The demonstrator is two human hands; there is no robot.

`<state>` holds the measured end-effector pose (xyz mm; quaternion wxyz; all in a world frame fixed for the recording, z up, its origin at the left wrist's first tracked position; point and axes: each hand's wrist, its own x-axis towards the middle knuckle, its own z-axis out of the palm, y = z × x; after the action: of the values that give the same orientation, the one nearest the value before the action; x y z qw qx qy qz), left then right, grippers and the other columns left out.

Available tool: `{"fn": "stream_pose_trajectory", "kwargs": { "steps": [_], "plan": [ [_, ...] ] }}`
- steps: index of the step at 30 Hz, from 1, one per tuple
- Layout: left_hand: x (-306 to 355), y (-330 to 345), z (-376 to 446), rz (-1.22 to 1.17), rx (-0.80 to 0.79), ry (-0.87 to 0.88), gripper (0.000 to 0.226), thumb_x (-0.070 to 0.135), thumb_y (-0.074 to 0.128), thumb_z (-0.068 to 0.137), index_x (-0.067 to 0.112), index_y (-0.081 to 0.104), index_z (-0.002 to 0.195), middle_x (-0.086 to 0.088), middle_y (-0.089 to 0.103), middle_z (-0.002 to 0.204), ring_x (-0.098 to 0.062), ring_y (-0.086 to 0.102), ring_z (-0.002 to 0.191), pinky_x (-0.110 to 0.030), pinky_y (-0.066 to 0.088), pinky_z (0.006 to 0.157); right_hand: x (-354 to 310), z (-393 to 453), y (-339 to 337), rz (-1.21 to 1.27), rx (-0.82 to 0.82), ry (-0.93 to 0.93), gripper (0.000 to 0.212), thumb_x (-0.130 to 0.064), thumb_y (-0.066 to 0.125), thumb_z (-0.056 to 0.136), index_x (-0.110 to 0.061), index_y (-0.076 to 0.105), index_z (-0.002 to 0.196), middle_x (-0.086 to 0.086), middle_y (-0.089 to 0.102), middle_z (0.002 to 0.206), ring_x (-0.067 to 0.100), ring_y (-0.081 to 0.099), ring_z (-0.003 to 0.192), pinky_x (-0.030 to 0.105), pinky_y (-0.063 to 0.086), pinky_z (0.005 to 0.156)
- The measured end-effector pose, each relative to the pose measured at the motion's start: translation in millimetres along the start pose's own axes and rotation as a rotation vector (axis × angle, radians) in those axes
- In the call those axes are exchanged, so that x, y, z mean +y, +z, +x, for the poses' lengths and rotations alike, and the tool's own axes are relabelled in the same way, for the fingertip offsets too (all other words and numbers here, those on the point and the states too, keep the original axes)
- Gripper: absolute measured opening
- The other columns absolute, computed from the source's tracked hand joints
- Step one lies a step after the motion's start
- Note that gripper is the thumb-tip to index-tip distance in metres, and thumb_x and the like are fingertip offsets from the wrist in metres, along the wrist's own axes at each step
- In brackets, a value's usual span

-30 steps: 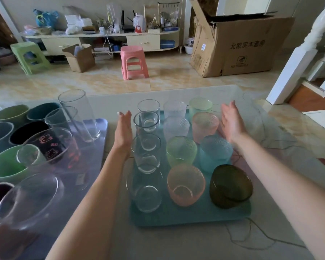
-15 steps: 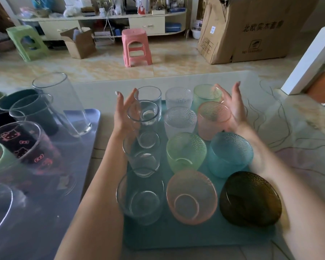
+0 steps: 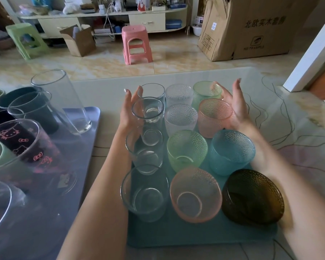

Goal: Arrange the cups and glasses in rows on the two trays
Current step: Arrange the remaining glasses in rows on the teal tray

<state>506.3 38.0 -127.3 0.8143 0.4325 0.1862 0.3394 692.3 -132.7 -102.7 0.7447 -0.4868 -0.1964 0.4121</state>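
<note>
A teal tray (image 3: 201, 236) holds three rows of glasses: clear tumblers on the left, dimpled clear, green and pink ones in the middle, and green, pink, blue and dark olive ones on the right. My left hand (image 3: 129, 111) lies with straight fingers against the second clear tumbler (image 3: 148, 111). My right hand (image 3: 235, 107) cups the far side of the pink dimpled glass (image 3: 215, 117), its fingers beside the green glass (image 3: 204, 92). A lilac tray (image 3: 86, 147) at the left carries tall glasses, a cartoon-cat glass (image 3: 21, 145) and dark and green cups.
Both trays sit on a glass-topped table (image 3: 289, 132) with a drawn line pattern. Beyond its far edge are a tiled floor, a pink stool (image 3: 136, 45), a green stool (image 3: 24, 39), a large cardboard box (image 3: 251, 27) and a low cabinet.
Both hands closed in from either side of the teal tray onto the far glasses. The view dropped and moved closer to the tray.
</note>
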Motion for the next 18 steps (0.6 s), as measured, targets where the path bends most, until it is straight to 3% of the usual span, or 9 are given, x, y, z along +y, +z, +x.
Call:
{"fn": "stream_pose_trajectory", "kwargs": {
  "steps": [3,5,6,8,10,12,15,16,18],
  "plan": [
    [-1.2,0.9,-0.5,0.013,-0.063,0.0,0.063,0.043,0.017,0.102,0.004,0.013,0.15,-0.019,0.014,0.158,-0.041,0.056,0.108,-0.029,0.053,0.069,0.1,-2.3,3.1,0.005,0.006,-0.018,0.07,-0.06,0.01,0.094,-0.017,0.027,0.147,0.016,0.048,0.14,0.024,0.063,0.102,0.035,0.058,0.074],
    [-1.1,2.1,-1.1,0.007,-0.082,0.025,0.063,0.043,0.016,0.102,0.003,0.01,0.15,-0.021,0.026,0.153,-0.022,0.068,0.081,-0.026,0.054,0.062,0.4,-3.4,3.7,0.011,0.004,-0.031,0.069,-0.058,0.01,0.095,-0.015,0.029,0.145,0.015,0.053,0.134,0.022,0.066,0.095,0.033,0.059,0.071],
    [-1.0,1.0,0.1,-0.003,-0.083,0.036,0.063,0.043,0.016,0.102,0.003,0.009,0.15,-0.023,0.02,0.155,-0.016,0.069,0.073,-0.026,0.055,0.061,0.3,-3.8,4.0,0.01,0.008,-0.037,0.068,-0.057,0.01,0.095,-0.014,0.034,0.141,0.013,0.059,0.126,0.021,0.067,0.092,0.032,0.059,0.07],
    [-2.0,-1.8,4.2,-0.012,-0.091,0.038,0.065,0.044,0.019,0.101,0.002,0.009,0.15,-0.024,0.006,0.157,-0.024,0.069,0.078,-0.026,0.055,0.061,0.5,-4.7,5.5,0.015,0.014,-0.049,0.064,-0.055,0.01,0.096,-0.015,0.046,0.129,0.007,0.07,0.103,0.019,0.07,0.083,0.031,0.059,0.067],
    [-2.2,-2.6,5.3,-0.006,-0.084,0.025,0.067,0.046,0.027,0.096,0.003,0.022,0.147,-0.025,0.038,0.146,-0.036,0.067,0.091,-0.027,0.054,0.062,2.2,-5.1,7.0,0.018,0.021,-0.056,0.063,-0.054,0.01,0.097,-0.014,0.043,0.132,0.007,0.07,0.097,0.017,0.072,0.076,0.03,0.059,0.064],
    [-3.4,-2.4,5.5,-0.029,-0.07,0.023,0.063,0.046,0.029,0.095,0.004,0.029,0.142,-0.017,0.053,0.127,-0.025,0.07,0.08,-0.026,0.054,0.061,3.9,-4.7,6.9,0.028,0.022,-0.058,0.063,-0.053,0.012,0.097,-0.014,0.034,0.141,0.005,0.072,0.089,0.017,0.072,0.072,0.029,0.059,0.059],
    [-3.8,-1.2,4.3,-0.009,-0.046,0.043,0.065,0.043,0.02,0.101,-0.002,0.013,0.149,-0.027,0.012,0.155,-0.04,0.06,0.096,-0.026,0.054,0.062,3.5,-7.0,7.8,0.021,0.03,-0.06,0.06,-0.052,0.011,0.098,-0.015,0.03,0.142,0.0,0.075,0.072,0.016,0.072,0.066,0.028,0.057,0.053],
    [-3.1,-0.4,3.5,-0.013,-0.051,0.041,0.066,0.043,0.021,0.1,-0.001,0.013,0.149,-0.029,0.014,0.154,-0.036,0.063,0.089,-0.026,0.054,0.06,3.4,-8.4,7.4,0.008,0.029,-0.06,0.059,-0.051,0.01,0.098,-0.014,0.036,0.137,0.0,0.075,0.071,0.015,0.072,0.065,0.027,0.057,0.052],
    [-3.6,1.5,2.5,-0.026,-0.067,0.033,0.065,0.043,0.024,0.099,0.001,0.019,0.147,-0.028,0.045,0.139,-0.018,0.068,0.065,-0.024,0.054,0.056,3.6,-13.2,8.0,-0.009,0.022,-0.062,0.062,-0.047,0.007,0.099,-0.013,0.056,0.113,0.0,0.074,0.067,0.013,0.071,0.062,0.024,0.056,0.051]
  ]
}}
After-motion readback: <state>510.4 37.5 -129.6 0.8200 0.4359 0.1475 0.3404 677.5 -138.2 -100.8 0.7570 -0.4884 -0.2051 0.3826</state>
